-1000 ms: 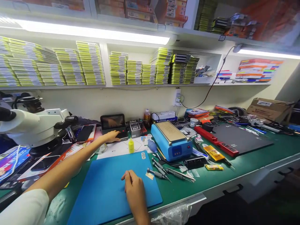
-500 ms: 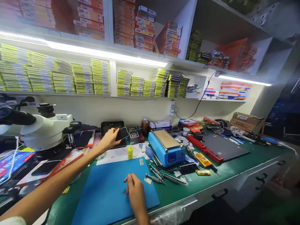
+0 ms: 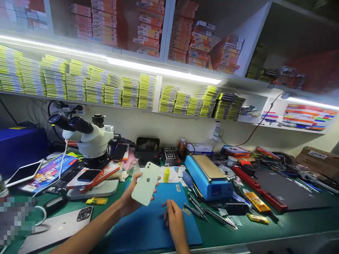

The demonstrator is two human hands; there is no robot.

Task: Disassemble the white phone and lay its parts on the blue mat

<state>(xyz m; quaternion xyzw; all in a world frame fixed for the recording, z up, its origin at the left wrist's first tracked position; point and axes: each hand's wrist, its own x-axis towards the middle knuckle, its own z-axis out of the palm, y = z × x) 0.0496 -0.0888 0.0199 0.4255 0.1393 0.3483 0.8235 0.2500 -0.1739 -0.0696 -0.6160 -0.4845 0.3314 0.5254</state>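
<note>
A smartphone (image 3: 146, 184) with a pale green back, a logo and two camera lenses is gripped in my left hand (image 3: 131, 195). Its back faces me, tilted, above the far left part of the blue mat (image 3: 143, 229); fingertips show along its right edge. Low over the right half of that mat is my right hand (image 3: 174, 220), fingers loosely bent and a little apart, with nothing in them. Just right of this hand lie several screwdrivers (image 3: 197, 211). A small yellow bottle (image 3: 166, 174) stands behind the mat.
A blue machine with a metal top (image 3: 209, 176) stands right of the mat. At left are a microscope (image 3: 92, 141), a large phone-shaped slab (image 3: 57, 229) and a glass jar (image 3: 134, 167). Tools and a red bar (image 3: 258, 188) lie to the right; stacked boxes (image 3: 147, 91) fill the shelves.
My left hand has come back toward me from the back of the bench with the phone, whose pale green back now shows. The view has swung left; my right hand stays over the mat.
</note>
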